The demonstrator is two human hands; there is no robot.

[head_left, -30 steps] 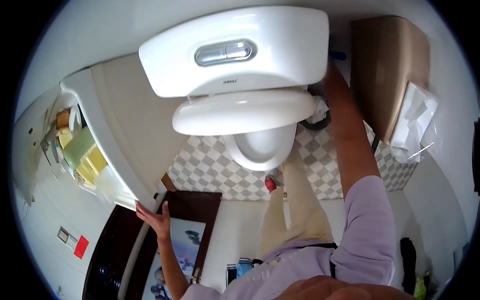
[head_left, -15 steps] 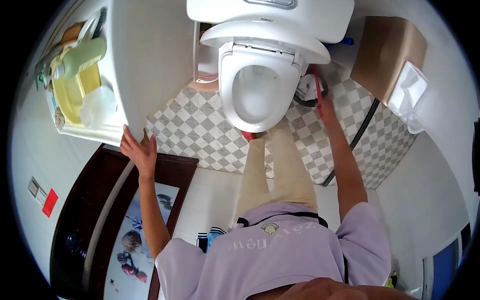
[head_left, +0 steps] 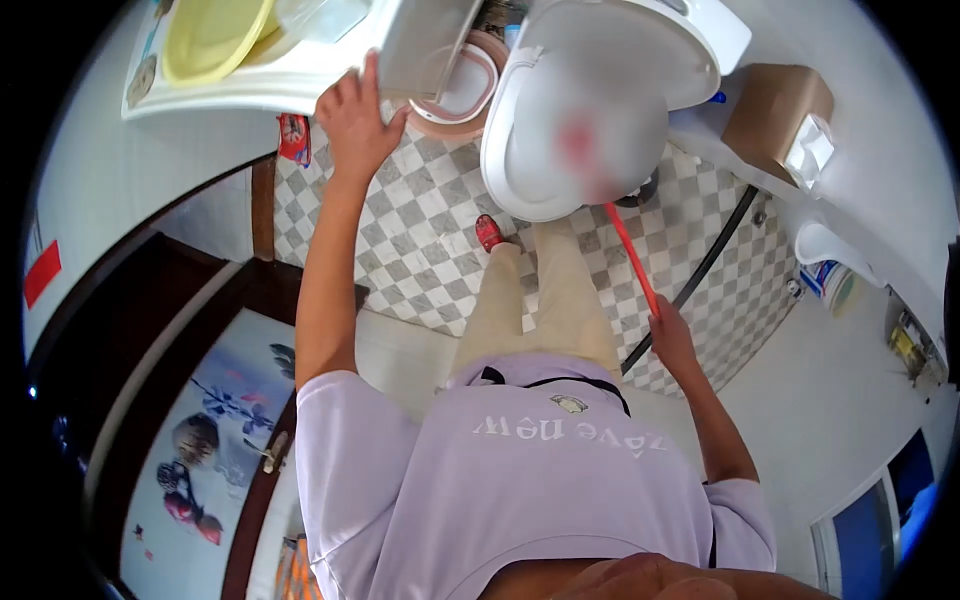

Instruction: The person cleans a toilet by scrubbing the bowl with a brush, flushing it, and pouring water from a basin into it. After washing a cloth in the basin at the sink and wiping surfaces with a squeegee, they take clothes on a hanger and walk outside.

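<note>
The right hand (head_left: 672,335) is closed around the near end of a red handle (head_left: 632,255). The handle's long axis slants far and left from that fist to the toilet (head_left: 505,150), where a blurred patch over the bowl hides its far end; I can't tell what is there. The hands are well apart: the left hand (head_left: 355,125), fingers spread and gripping nothing, lies against the edge of the white basin (head_left: 230,103), left of the toilet. The right hand is clearly nearer the handle.
</note>
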